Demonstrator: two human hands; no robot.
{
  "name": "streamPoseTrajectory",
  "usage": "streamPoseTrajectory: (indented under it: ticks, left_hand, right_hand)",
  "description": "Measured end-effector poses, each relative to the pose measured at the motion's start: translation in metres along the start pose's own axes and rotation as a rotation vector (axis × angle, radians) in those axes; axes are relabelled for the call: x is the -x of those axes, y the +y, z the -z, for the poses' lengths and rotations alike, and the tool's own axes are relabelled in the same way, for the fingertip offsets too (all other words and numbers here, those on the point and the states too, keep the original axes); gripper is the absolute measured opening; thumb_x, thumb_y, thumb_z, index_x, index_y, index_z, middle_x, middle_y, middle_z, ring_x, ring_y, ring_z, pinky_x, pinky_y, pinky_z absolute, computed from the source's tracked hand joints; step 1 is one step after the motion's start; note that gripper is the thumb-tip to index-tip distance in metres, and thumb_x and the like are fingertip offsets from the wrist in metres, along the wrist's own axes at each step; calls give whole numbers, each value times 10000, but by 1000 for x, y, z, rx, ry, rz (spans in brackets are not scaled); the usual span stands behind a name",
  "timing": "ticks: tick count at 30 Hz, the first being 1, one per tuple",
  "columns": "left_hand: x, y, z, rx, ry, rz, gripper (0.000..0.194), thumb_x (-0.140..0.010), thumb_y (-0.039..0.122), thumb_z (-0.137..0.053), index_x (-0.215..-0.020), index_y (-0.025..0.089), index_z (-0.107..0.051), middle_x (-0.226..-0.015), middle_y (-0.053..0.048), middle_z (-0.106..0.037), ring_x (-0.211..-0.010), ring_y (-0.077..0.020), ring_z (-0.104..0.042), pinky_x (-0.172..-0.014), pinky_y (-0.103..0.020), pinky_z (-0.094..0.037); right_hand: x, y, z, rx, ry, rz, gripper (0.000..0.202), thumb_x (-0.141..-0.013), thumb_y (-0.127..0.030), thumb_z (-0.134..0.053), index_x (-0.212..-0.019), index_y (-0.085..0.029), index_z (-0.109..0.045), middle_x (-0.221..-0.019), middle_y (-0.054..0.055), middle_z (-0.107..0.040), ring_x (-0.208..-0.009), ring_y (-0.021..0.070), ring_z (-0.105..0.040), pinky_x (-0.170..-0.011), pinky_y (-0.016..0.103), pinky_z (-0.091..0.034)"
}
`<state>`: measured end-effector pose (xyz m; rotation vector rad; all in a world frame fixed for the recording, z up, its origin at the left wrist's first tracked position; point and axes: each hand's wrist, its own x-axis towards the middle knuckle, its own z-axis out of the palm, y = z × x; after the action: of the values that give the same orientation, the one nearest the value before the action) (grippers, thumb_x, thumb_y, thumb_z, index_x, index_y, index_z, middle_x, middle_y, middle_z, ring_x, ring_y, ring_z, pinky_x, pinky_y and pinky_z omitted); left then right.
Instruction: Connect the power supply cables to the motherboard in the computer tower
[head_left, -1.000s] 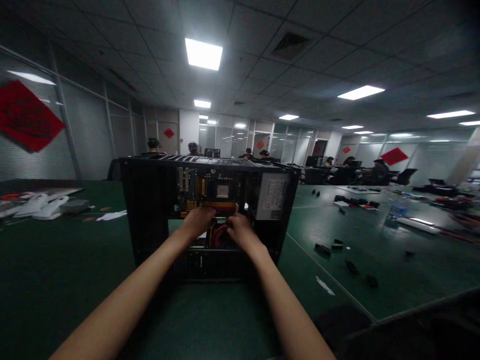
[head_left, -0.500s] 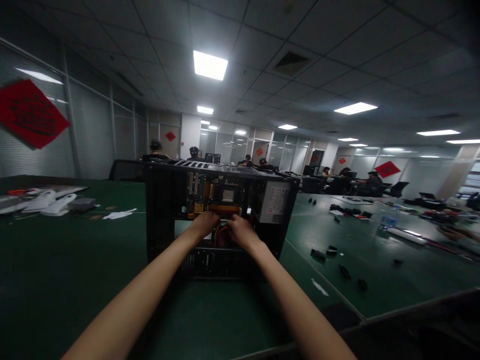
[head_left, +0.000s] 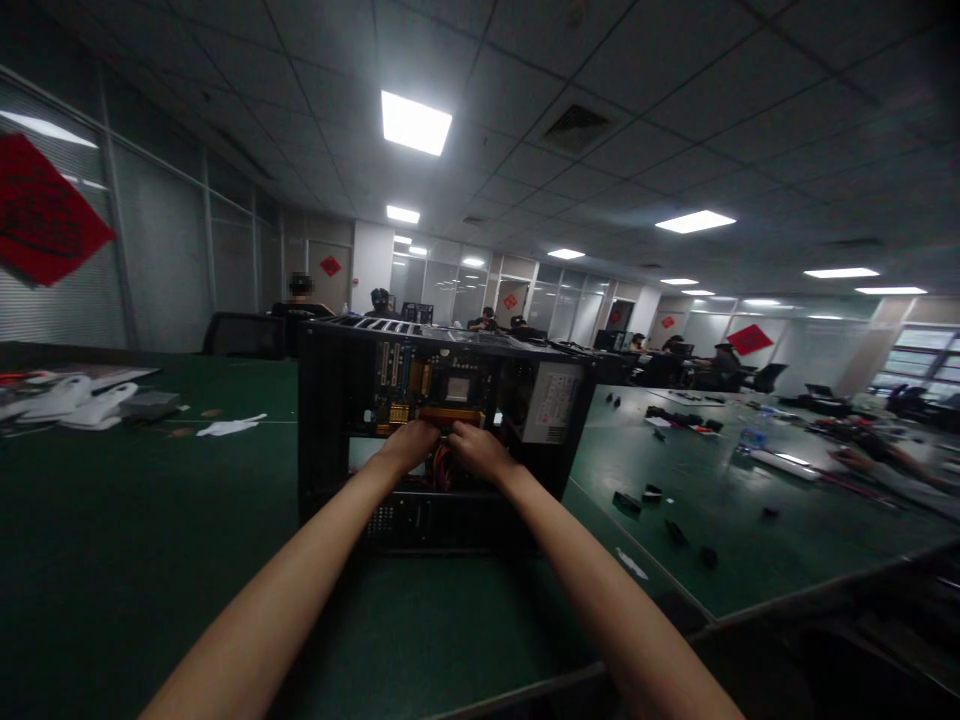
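An open black computer case point(head_left: 322, 420) lies in front of me on the green table, its inside facing me. The motherboard point(head_left: 442, 385) shows in its upper part, with a silver power supply point(head_left: 555, 402) to the right. My left hand point(head_left: 411, 445) reaches in at the board's lower edge, fingers curled and their tips hidden. Beside it, my right hand point(head_left: 480, 452) is closed at the top of a bundle of reddish cables point(head_left: 441, 468), which hangs between the two hands. What the left fingers grip cannot be made out.
White gloves point(head_left: 101, 402), a grey box point(head_left: 152, 404) and a paper scrap point(head_left: 231, 426) lie to the left. On the right are small black parts point(head_left: 676, 532), a plastic bottle point(head_left: 752, 438) and another person's arm point(head_left: 889, 465). People sit at the far tables.
My right hand has shifted slightly left, closer to my left hand, and the cables have moved a little. The view has turned slightly to the right.
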<state>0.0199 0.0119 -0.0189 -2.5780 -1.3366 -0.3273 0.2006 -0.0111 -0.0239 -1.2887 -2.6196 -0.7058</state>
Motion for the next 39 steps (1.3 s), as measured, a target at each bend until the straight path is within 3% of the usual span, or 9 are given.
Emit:
streamPoseTrajectory:
  ticks: [11, 19, 27, 32, 39]
  left_hand:
    - [0, -1, 2, 20, 12, 4, 297, -962, 254, -454, -1035, 131, -714, -1031, -194, -714, -992, -302, -699, -865, -387, -539]
    - [-1, -2, 0, 68, 39, 8, 274, -937, 253, -481, -1010, 142, -721, -1003, -185, -719, -950, -300, -704, -837, -387, -536]
    - [-3, -7, -4, 128, 63, -16, 321, -958, 275, -459, -988, 171, -761, -989, -127, -747, -985, -249, -689, -874, -311, -500]
    - [-3, -4, -6, 118, 56, 20, 341, -961, 274, -444, -984, 148, -760, -1008, -145, -743, -972, -254, -692, -867, -330, -505]
    - [1, 4, -2, 115, 55, 80, 317, -941, 284, -471, -940, 163, -764, -933, -136, -748, -905, -247, -706, -805, -320, -522]
  right_hand:
    - [-1, 1, -5, -3, 35, 0, 226, -987, -163, -428, -1106, -134, -618, -1126, 125, -587, -1023, 210, -562, -789, 283, -472]
    - [-5, 0, -2, -28, -21, -43, 248, -992, -141, -383, -1141, -123, -582, -1157, 141, -564, -1028, 217, -569, -812, 296, -481]
    - [-9, 4, -3, -36, -76, -29, 293, -981, -115, -364, -1189, -126, -569, -1198, 156, -538, -1041, 235, -592, -810, 315, -488]
    - [-9, 2, -2, -121, -64, -98, 305, -982, -116, -362, -1212, -128, -563, -1220, 160, -551, -1063, 230, -596, -855, 318, -482]
    - [4, 5, -3, -178, -30, -209, 234, -921, -126, -502, -1102, -102, -647, -1114, 138, -650, -1057, 210, -623, -889, 271, -461]
